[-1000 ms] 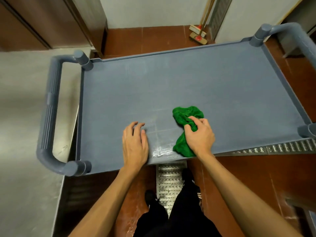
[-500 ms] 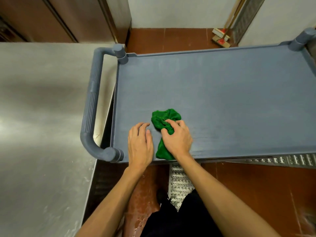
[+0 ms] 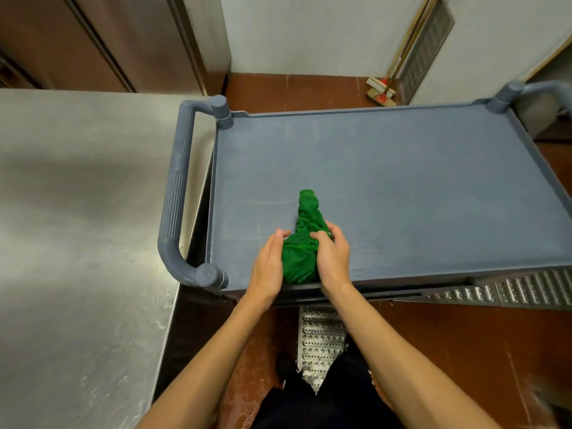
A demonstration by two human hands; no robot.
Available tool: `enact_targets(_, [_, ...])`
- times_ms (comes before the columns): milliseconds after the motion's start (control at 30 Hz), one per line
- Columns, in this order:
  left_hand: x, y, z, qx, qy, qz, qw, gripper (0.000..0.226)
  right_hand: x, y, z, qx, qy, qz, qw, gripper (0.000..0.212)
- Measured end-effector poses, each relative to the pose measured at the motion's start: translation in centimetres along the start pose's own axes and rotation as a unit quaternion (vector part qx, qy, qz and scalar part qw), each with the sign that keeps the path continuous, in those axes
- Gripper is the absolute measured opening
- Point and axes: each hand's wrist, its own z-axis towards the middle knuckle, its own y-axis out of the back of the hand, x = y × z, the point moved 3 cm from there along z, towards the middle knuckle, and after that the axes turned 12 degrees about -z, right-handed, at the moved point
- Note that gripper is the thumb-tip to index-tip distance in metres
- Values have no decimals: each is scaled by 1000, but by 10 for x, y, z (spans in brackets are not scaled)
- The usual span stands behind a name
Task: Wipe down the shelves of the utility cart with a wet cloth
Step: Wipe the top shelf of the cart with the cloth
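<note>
The grey-blue top shelf of the utility cart (image 3: pixel 402 187) fills the middle of the view. A bunched green cloth (image 3: pixel 305 239) lies on it near the front edge, stretched away from me in a long lump. My right hand (image 3: pixel 332 258) grips the cloth's right side with curled fingers. My left hand (image 3: pixel 267 264) presses edge-on against the cloth's left side, fingers straight and together. The cloth's near end is squeezed between both hands.
The cart's grey handle (image 3: pixel 176 199) curves along its left end, close to a stainless steel counter (image 3: pixel 77 227). A second handle (image 3: pixel 532 91) is at the far right corner. A broom (image 3: pixel 382 91) leans on the back wall. A metal floor drain grate (image 3: pixel 322 339) runs under the cart.
My right hand dragged the cloth leftward along the front edge. My left hand lifted off the shelf, turned on edge and closed in on the cloth's left side. The cloth got bunched into a long shape.
</note>
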Motion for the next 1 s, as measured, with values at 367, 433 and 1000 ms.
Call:
enact_targets(367, [-28,-47,-48,136,196,-177,955,65,25,37,-30,-3,81,45,996,36])
enact_targets(433, [-28,-51,-54,125,157,-161,966,69,31,39,-33,36,89,53,994,51])
enact_targets(1000, [-9,-40,-182,-185,-26,-87,979,23,32,51,-122,328,68,-5,942,23])
